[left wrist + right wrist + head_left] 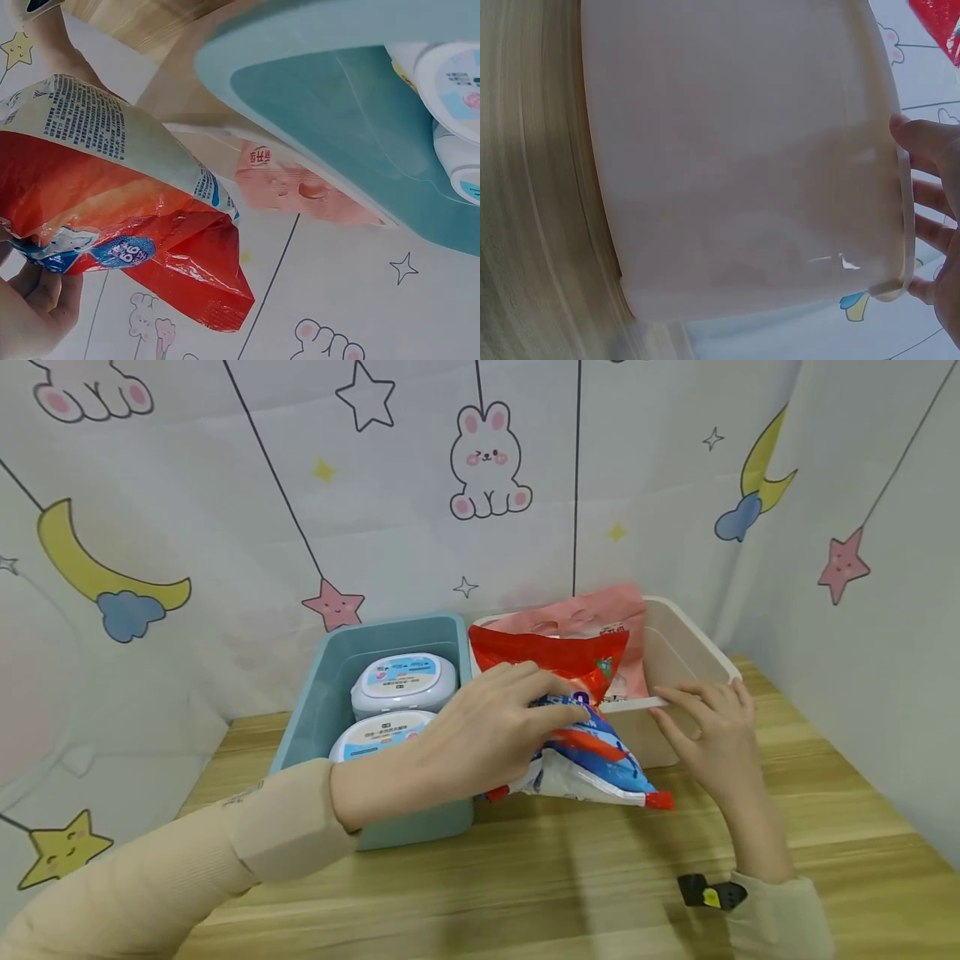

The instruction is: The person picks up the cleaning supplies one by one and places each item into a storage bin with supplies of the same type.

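My left hand grips a red, blue and white plastic bag by its middle, close over the front rim of the cream bin. The left wrist view shows the bag with dense printed text on its pale side, and the left fingers pinching its printed face. At the bin's front right corner, my right hand holds the rim, thumb outside and fingers over the inner side. The right wrist view shows this hand at the rim too. A pink bag stands inside the cream bin.
A teal bin stands directly left of the cream one. In it sit white lidded tubs with blue labels. Both bins rest on a wood-grain table, in front of a white curtain printed with rabbits, stars and moons.
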A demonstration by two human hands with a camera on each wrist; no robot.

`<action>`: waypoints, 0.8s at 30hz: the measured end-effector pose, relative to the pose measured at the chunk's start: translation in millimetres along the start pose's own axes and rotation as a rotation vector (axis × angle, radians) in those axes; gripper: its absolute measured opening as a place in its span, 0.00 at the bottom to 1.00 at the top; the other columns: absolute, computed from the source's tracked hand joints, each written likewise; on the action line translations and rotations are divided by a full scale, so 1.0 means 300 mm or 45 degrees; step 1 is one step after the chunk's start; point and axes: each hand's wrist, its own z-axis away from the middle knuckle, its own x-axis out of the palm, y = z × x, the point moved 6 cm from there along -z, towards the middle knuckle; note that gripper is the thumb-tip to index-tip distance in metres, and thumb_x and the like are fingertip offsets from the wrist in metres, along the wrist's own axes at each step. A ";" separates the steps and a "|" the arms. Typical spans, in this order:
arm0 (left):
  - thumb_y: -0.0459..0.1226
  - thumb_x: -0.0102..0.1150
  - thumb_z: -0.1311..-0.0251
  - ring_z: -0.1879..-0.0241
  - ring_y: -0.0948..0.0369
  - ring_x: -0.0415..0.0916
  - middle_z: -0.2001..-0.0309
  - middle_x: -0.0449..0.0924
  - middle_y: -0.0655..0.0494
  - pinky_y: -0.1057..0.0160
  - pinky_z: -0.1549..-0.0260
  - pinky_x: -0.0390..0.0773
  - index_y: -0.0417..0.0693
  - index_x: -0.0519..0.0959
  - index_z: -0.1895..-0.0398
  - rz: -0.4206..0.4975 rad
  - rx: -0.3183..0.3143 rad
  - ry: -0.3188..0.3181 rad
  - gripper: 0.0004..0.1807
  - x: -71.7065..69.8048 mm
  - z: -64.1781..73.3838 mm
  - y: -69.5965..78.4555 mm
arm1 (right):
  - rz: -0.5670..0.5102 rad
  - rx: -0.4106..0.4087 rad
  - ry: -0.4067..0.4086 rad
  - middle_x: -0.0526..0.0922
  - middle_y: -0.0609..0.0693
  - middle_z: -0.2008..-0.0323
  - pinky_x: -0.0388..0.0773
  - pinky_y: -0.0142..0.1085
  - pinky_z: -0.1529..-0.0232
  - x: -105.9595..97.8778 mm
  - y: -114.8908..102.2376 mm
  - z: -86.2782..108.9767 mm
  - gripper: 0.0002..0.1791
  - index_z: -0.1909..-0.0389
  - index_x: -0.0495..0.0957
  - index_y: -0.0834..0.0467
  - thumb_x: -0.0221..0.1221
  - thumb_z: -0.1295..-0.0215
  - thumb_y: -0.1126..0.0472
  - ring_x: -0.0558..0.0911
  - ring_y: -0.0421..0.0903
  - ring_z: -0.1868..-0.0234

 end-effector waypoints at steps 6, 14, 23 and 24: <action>0.39 0.69 0.48 0.53 0.60 0.79 0.53 0.84 0.57 0.65 0.54 0.79 0.55 0.83 0.50 -0.024 -0.009 -0.091 0.19 0.025 -0.018 -0.030 | 0.011 0.004 -0.001 0.83 0.59 0.60 0.47 0.65 0.30 0.001 0.000 -0.001 0.16 0.58 0.84 0.61 0.69 0.49 0.65 0.75 0.59 0.51; 0.39 0.67 0.46 0.54 0.61 0.78 0.55 0.83 0.57 0.67 0.57 0.79 0.54 0.83 0.51 0.027 -0.033 -0.092 0.17 0.033 -0.035 -0.054 | 0.011 -0.004 0.004 0.83 0.59 0.60 0.48 0.65 0.31 0.003 0.004 -0.001 0.15 0.58 0.84 0.61 0.69 0.49 0.65 0.75 0.59 0.51; 0.37 0.65 0.43 0.54 0.61 0.78 0.56 0.82 0.57 0.67 0.55 0.79 0.52 0.84 0.53 0.081 -0.060 -0.088 0.14 0.030 -0.068 -0.083 | 0.016 0.011 -0.004 0.83 0.59 0.60 0.48 0.65 0.31 0.003 0.007 -0.001 0.15 0.58 0.84 0.61 0.69 0.49 0.65 0.75 0.60 0.50; 0.37 0.65 0.43 0.54 0.61 0.78 0.56 0.82 0.57 0.67 0.54 0.79 0.52 0.84 0.52 0.083 -0.063 -0.095 0.14 0.031 -0.072 -0.086 | 0.014 0.014 -0.004 0.83 0.59 0.60 0.48 0.65 0.31 0.003 0.007 -0.001 0.15 0.58 0.84 0.61 0.69 0.49 0.65 0.75 0.60 0.50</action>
